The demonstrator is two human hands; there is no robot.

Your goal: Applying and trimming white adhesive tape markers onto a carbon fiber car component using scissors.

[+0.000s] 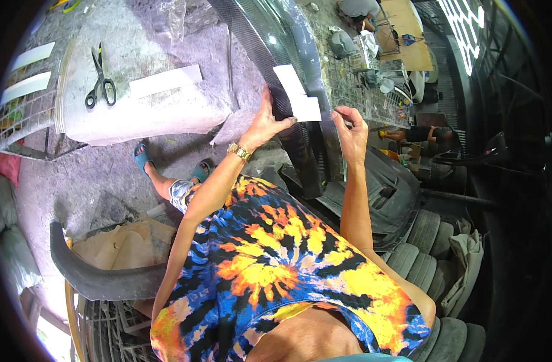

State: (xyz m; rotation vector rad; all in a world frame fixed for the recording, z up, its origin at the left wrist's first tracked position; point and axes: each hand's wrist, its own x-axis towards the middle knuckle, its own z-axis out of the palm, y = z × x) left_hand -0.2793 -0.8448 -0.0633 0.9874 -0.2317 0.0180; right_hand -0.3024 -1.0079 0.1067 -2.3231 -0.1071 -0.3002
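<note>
A long dark panel with a carbon-fibre weave (261, 33) runs from the top of the view down toward my body. Two white rectangular pieces lie on it: an upper piece (288, 79) set at a tilt and a lower piece (306, 109) touching or overlapping its bottom end. My left hand (265, 125) is at the panel's left edge, fingers along the edge and thumb across the surface by the lower piece. My right hand (352, 129) is just right of that piece, thumb and fingers drawn together in a pinch; what they hold, if anything, is too small to make out.
Black-handled scissors (99, 78) and a white strip (166, 81) rest on a covered table (137, 117) at left. More white strips (26, 86) are at far left. A dark curved part (107, 283), stacked tyres (424, 265) and a dark moulded part (378, 199) surround me. Another person (359, 8) is at the far right.
</note>
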